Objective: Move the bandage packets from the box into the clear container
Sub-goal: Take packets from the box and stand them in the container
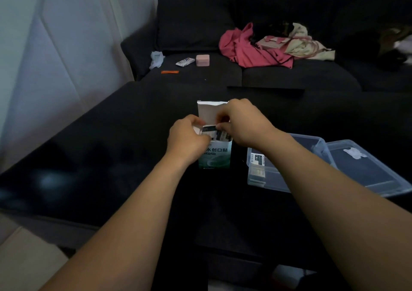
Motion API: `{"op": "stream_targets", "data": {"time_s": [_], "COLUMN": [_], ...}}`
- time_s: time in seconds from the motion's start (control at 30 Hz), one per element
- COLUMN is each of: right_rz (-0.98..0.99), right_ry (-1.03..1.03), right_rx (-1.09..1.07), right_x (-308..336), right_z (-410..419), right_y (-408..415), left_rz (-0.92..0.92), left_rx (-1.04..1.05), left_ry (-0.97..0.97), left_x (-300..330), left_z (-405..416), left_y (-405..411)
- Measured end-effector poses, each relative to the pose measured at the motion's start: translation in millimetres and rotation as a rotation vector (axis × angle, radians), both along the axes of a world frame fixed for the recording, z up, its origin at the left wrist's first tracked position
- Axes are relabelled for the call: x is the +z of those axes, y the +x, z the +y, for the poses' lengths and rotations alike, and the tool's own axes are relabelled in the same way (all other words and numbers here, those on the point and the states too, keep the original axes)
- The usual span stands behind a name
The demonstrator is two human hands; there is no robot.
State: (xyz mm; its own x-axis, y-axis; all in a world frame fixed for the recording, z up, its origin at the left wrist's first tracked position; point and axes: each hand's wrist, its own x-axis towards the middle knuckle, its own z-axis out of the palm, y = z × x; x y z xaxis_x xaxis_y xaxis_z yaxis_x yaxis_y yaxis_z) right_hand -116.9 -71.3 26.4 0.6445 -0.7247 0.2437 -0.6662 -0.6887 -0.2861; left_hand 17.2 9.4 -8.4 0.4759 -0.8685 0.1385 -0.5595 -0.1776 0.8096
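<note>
A white and green bandage box stands upright on the black table, its top flap open and pointing up. My left hand grips the box at its upper left side. My right hand pinches the bandage packets that stick out of the box's mouth. To the right lies the clear container, partly behind my right forearm, with a few packets lying at its left end.
The container's clear lid lies right of it. The black table is glossy, its near edge low in view. Behind is a dark sofa with pink clothes, a pink case and small packets.
</note>
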Motion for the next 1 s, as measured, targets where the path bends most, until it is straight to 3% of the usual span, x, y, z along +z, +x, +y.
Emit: {"op": "stream_targets", "data": {"time_s": [0.2, 0.37, 0.87, 1.0], "right_rz": [-0.006, -0.04, -0.648, -0.76], "right_ry": [-0.144, -0.143, 0.238, 0.42], "right_rx": [-0.016, 0.01, 0.054, 0.029], "right_x": [12, 18, 31, 32], "right_z": [5, 9, 12, 11], "right_y": [-9, -15, -36, -48], "left_rz": [-0.017, -0.099, -0.301, -0.22], "left_rx": [-0.039, -0.051, 0.007, 0.035], "left_ry": [-0.012, -0.044, -0.373, -0.488], "left_x": [-5, -2, 10, 12], "left_z": [-3, -2, -1, -4], "left_y": [2, 0, -15, -18]}}
